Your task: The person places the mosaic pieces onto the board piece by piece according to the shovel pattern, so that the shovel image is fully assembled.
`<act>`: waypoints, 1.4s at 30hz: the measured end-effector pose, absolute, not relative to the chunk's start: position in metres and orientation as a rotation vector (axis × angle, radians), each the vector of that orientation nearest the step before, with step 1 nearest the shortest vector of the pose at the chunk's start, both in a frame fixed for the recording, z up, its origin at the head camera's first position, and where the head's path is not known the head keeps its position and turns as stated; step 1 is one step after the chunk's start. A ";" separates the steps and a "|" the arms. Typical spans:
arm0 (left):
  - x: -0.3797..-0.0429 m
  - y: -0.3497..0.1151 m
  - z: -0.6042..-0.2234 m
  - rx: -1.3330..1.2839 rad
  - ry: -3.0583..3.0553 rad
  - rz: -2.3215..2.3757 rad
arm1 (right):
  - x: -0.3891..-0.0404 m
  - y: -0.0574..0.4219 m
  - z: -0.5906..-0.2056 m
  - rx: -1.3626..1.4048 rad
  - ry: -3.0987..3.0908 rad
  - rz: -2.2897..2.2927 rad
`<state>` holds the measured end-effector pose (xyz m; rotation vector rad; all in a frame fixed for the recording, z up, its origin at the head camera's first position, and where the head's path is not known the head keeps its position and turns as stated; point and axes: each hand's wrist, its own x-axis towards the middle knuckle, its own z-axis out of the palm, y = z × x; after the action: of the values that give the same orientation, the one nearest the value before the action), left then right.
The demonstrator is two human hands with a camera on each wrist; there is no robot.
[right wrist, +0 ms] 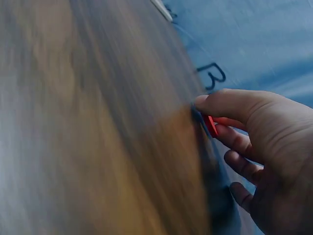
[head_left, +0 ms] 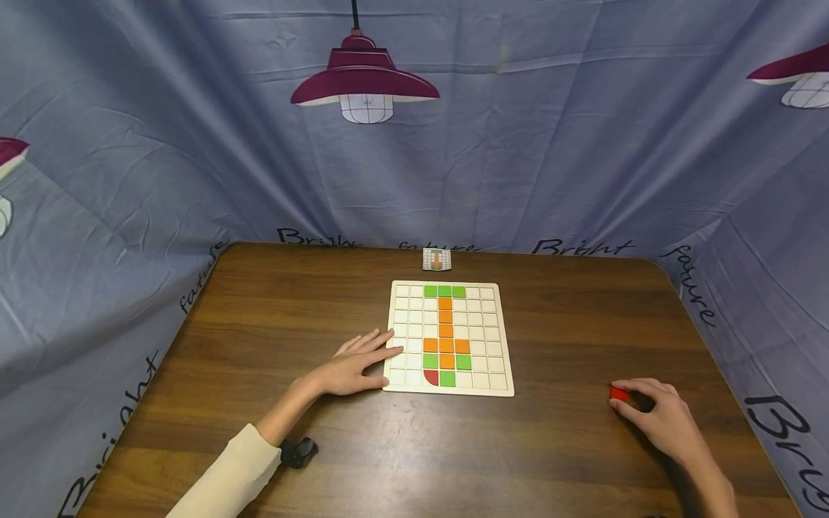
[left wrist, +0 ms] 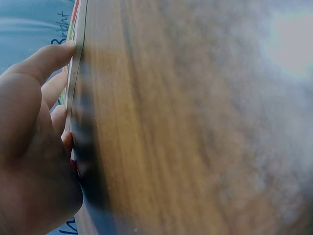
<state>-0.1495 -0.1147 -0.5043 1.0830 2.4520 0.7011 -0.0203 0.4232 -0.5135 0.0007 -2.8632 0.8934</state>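
A pale square grid board [head_left: 509, 374] lies in the middle of the table. Orange tiles [head_left: 446, 331] run down one column of it, with green tiles [head_left: 445, 291] at the top and lower end. In the bottom row a dark red quarter-round tile [head_left: 431, 377] sits left of a green one. My left hand [head_left: 350, 370] rests with spread fingers on the board's left edge. Off to the right, my right hand [head_left: 662, 419] pinches a bright red tile [right wrist: 210, 126] between thumb and fingers, low over the tabletop. Fingers partly hide that tile's outline.
Behind the board lies a small card [head_left: 437, 259] with a printed grid pattern. A black strap-like object [head_left: 299, 453] is by the left wrist. Grey-blue curtains [head_left: 492, 158] with printed lamps and lettering surround the brown wooden table [head_left: 291, 295].
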 end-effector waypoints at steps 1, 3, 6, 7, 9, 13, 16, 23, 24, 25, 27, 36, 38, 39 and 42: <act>-0.149 -0.114 -0.504 1.081 2.450 0.702 | -0.022 0.420 -0.514 0.019 -2.852 0.890; -0.149 -0.114 -0.503 1.081 2.448 0.702 | -0.027 0.410 -0.513 0.061 -2.830 0.895; -0.149 -0.113 -0.502 1.083 2.447 0.703 | -0.035 0.391 -0.510 0.128 -2.807 0.926; -0.149 -0.113 -0.501 1.084 2.448 0.701 | -0.038 0.384 -0.509 0.154 -2.800 0.941; -0.149 -0.113 -0.501 1.084 2.448 0.701 | -0.044 0.369 -0.506 0.214 -2.784 0.973; -0.148 -0.113 -0.501 1.077 2.445 0.699 | -0.057 0.339 -0.502 0.338 -2.749 0.982; -0.148 -0.114 -0.501 1.072 2.444 0.700 | -0.066 0.319 -0.501 0.414 -2.726 1.002; -0.148 -0.114 -0.501 1.068 2.446 0.701 | -0.081 0.272 -0.501 0.520 -2.704 1.101; -0.148 -0.114 -0.501 1.068 2.444 0.706 | -0.082 0.266 -0.501 0.530 -2.705 1.106; -0.148 -0.114 -0.501 1.068 2.442 0.712 | -0.084 0.261 -0.502 0.539 -2.707 1.118; -0.148 -0.114 -0.502 1.068 2.438 0.717 | -0.085 0.252 -0.505 0.554 -2.710 1.136; -0.149 -0.114 -0.503 1.074 2.439 0.716 | -0.086 0.228 -0.517 0.597 -2.805 1.073; -0.148 -0.115 -0.503 1.074 2.441 0.717 | -0.087 0.225 -0.517 0.602 -2.800 1.064; -0.148 -0.115 -0.503 1.073 2.441 0.717 | -0.087 0.225 -0.517 0.603 -2.795 1.060; -0.148 -0.116 -0.504 1.071 2.443 0.716 | -0.087 0.223 -0.516 0.618 -2.780 1.056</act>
<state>-0.1483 -0.1156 -0.5039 1.0707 2.4434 0.7161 -0.0871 0.2230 -0.5163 0.6183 -2.7802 1.0562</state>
